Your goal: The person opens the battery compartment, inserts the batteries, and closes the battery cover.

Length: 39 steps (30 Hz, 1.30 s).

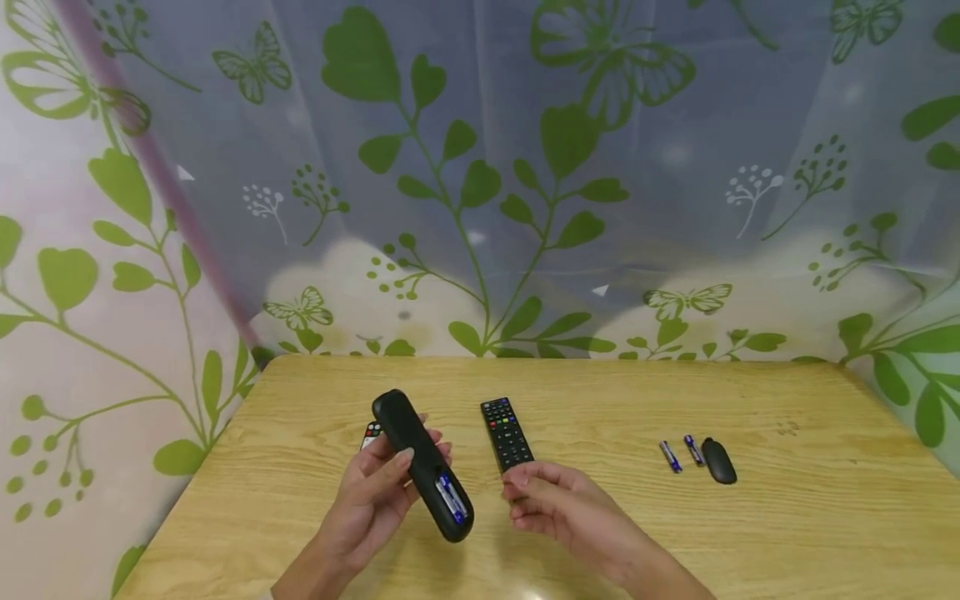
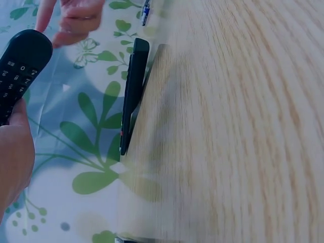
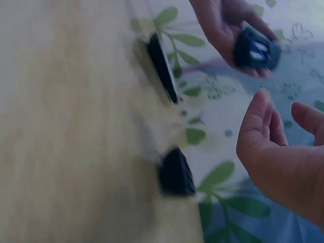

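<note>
My left hand grips a black remote control with its back turned up. The battery compartment stands uncovered, and blue-and-silver batteries lie in it. In the left wrist view the button side of this remote shows. To its right is my right hand, fingers bent and apart from the held remote. The right wrist view shows a gap between thumb and fingers, with nothing seen in it. A second black remote lies button side up on the table, its near end hidden behind the right hand.
A third remote with a white face lies partly hidden behind the left hand. Toward the right of the wooden table are two loose batteries and a small black oval piece. A leaf-patterned curtain hangs behind the table.
</note>
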### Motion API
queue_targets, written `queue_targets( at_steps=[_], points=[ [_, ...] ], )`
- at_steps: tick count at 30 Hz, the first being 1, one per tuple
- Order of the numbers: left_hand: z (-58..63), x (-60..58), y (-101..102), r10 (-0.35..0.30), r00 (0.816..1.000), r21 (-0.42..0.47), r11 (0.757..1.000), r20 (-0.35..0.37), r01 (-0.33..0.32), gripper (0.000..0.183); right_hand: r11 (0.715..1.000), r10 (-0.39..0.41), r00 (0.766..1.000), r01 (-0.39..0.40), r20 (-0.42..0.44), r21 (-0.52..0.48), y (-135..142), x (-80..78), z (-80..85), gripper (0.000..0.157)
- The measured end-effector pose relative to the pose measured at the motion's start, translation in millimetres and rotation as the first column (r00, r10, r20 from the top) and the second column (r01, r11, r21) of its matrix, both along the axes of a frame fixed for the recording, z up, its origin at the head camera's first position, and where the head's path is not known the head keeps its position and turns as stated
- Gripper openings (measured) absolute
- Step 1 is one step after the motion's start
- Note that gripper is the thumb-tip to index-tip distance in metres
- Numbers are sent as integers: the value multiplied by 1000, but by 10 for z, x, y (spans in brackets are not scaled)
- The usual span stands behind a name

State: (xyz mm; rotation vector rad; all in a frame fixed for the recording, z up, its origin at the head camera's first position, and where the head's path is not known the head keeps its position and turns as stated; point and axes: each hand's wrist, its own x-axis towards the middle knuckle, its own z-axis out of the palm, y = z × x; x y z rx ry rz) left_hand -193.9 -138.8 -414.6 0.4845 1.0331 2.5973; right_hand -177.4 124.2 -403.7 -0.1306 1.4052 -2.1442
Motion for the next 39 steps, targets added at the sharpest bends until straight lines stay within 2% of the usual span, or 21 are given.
queue_targets(
  at_steps=[4,7,9,10,12,14,16,19,24,27,31,36,39],
  points=[
    [-9,11,-23,10,999,-11,1000,31,-10,39,1000,5,997,-3,-80,23,341,-133,142,22],
    [-17,32,-49,20,999,-18,1000,45,-19,38,993,-28,991,42,-132,109,620,-250,244,25],
    [-20,39,-66,21,998,-14,1000,51,-20,38,972,-59,981,100,-187,215,809,-337,291,32],
    [-21,40,-72,20,999,-14,1000,48,-19,39,950,-70,973,133,-221,283,901,-378,307,35],
    [-23,37,-78,12,999,-9,1000,41,-12,39,882,-78,954,201,-289,426,1072,-454,307,41],
    [-25,30,-79,0,999,0,1000,34,0,38,782,-45,935,252,-351,570,1218,-510,270,44],
    [-28,24,-77,-11,1000,6,1000,27,11,37,686,7,922,276,-386,673,1336,-538,202,45],
    [-35,16,-73,-22,1000,19,1000,22,22,36,572,70,903,312,-424,759,1464,-553,71,42],
    [-46,5,-68,-28,999,32,999,16,28,36,404,147,858,402,-492,822,1558,-547,-102,33],
    [-51,0,-62,-27,1000,28,999,15,26,36,334,173,845,434,-507,837,1578,-537,-137,29],
    [-61,-6,-57,-27,1000,23,999,16,27,36,272,173,836,468,-521,841,1646,-520,-140,29],
    [-69,-14,-55,-28,999,16,999,26,27,36,166,184,818,521,-545,837,1807,-506,-176,29],
    [-74,-17,-51,-29,999,8,1000,34,29,35,101,192,832,511,-521,853,1897,-510,-213,32]
  ],
)
